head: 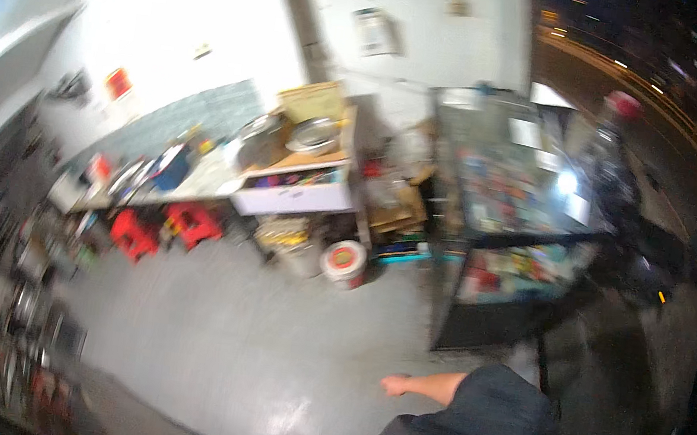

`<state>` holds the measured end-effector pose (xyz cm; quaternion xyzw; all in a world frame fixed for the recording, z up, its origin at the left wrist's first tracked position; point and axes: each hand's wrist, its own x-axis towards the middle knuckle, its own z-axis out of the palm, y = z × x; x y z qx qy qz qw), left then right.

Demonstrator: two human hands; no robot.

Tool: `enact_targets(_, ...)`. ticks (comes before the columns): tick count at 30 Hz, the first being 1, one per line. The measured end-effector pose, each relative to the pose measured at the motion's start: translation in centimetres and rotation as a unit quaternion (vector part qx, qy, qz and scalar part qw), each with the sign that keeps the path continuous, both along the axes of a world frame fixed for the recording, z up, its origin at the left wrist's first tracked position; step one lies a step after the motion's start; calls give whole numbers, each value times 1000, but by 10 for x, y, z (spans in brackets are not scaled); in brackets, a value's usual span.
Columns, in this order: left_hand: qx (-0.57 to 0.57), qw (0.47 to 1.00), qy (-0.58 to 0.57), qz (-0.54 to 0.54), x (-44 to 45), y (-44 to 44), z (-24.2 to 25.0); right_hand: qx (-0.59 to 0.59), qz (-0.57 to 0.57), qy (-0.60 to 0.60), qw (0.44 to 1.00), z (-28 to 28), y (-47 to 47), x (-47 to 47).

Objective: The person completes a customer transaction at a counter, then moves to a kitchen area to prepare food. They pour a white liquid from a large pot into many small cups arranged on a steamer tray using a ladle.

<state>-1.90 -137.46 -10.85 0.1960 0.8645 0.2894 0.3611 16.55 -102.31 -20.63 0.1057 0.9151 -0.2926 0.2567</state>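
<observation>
My right hand (394,385) hangs over the grey floor (230,327), its forearm coming out of a dark short sleeve. Blur hides its fingers, and I make out nothing held in it. My left hand is out of view. Beyond the right hand stands a dark-framed glass display case (510,172) with many small coloured goods inside. Farther off, a wooden cabinet (351,139) bears a metal bowl (314,135) and has its drawer (299,195) pulled out, full of small things. On the floor below is a white bucket (343,262) with a red label.
A cluttered worktop (196,179) runs along the wall, with a red plastic stool (134,233) and another red stool (194,225) beneath. Blurred metal goods (27,308) line the left side. A motorcycle (625,193) seems to stand by the dark street (679,128). Cardboard (398,207) lies beside the case.
</observation>
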Motion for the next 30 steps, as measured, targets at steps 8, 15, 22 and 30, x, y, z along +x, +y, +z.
enact_targets(8,-130,981,-121,82,-96,-123,-74,39,75,-2,996,-30,43,-129)
enact_targets(15,-176,978,-107,-25,-325,-89,-82,-238,-374,-76,893,8,63,-328)
enact_targets(22,110,971,112,181,-609,-16,-51,-108,-131,-162,972,-59,106,-574)
enact_targets(30,-19,938,-84,336,-688,-68,-58,76,116,-6,990,12,108,-975)
